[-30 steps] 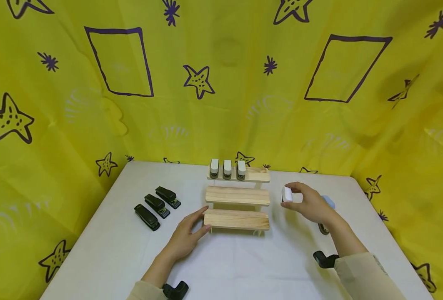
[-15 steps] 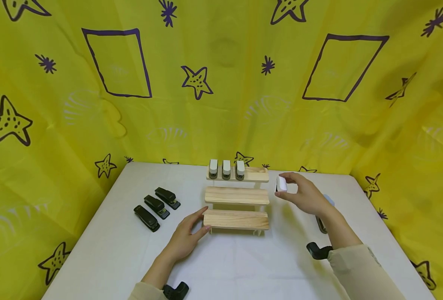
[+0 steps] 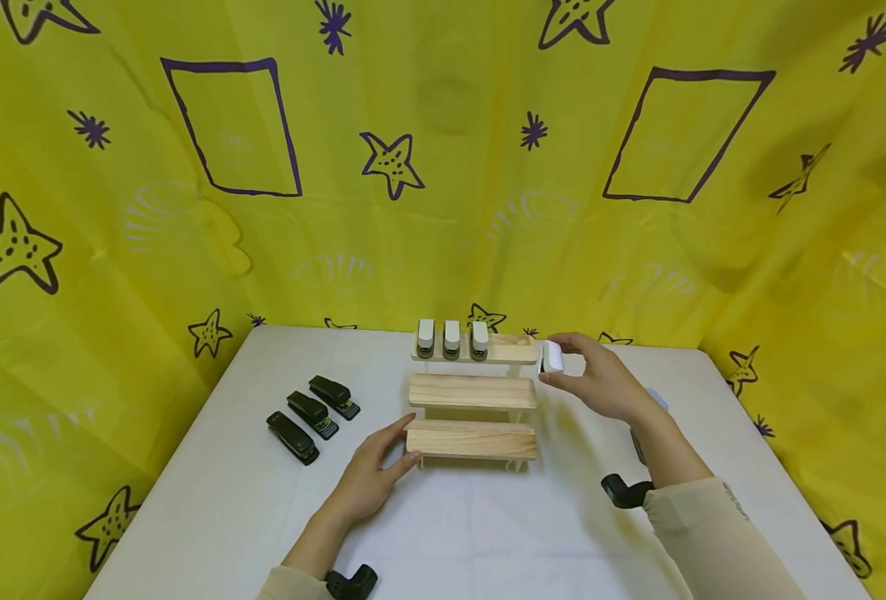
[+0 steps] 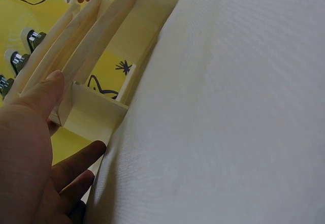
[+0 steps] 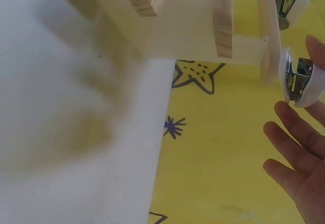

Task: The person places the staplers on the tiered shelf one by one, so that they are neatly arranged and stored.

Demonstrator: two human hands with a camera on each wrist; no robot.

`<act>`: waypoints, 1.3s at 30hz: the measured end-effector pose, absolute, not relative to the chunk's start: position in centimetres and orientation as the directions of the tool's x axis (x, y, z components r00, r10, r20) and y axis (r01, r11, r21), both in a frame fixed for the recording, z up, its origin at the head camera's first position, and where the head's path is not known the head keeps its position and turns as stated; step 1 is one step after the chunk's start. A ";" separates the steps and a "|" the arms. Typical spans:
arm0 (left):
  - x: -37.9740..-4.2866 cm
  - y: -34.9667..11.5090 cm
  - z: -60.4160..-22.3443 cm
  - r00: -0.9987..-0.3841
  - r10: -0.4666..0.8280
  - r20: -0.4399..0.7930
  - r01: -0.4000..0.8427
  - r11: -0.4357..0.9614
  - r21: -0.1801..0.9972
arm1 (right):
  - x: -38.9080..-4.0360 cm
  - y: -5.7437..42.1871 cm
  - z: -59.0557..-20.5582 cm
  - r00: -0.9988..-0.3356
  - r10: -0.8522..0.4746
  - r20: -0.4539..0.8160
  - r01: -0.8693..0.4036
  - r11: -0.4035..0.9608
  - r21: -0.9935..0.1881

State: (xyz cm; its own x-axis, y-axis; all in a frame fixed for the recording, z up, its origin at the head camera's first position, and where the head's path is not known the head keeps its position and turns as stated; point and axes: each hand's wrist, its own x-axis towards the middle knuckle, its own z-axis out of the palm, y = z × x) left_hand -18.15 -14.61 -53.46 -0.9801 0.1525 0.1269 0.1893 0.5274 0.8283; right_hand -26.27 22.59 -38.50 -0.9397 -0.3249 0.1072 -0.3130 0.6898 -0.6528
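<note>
My right hand (image 3: 596, 379) pinches a small white stapler (image 3: 552, 357) between thumb and fingers, close beside the right end of the top shelf of a three-tier wooden display rack (image 3: 473, 392). In the right wrist view the white stapler (image 5: 310, 89) shows its metal inside, tipped on end next to the shelf edge; my other fingers spread below it. My left hand (image 3: 371, 475) holds the left end of the lowest shelf with thumb and index finger. Its lower fingers (image 4: 81, 165) reach out free of the shelf. Several white staplers (image 3: 452, 340) stand in a row on the top shelf.
Several black staplers (image 3: 309, 414) lie in a slanting row on the white table (image 3: 210, 500) at the left. A light blue thing (image 3: 658, 398) is partly hidden behind my right forearm, with a dark one near it. A yellow patterned curtain (image 3: 450, 225) surrounds the table.
My right hand has carried the white stapler left and up, from right of the rack to the top shelf's right end. My left hand has stayed at the lowest shelf.
</note>
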 end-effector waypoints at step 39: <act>-18.1 -14.7 -53.6 -0.981 0.151 0.124 0.186 0.533 0.825 | -28.2 18.0 -37.8 -0.904 -0.406 0.135 -0.382 0.625 -0.681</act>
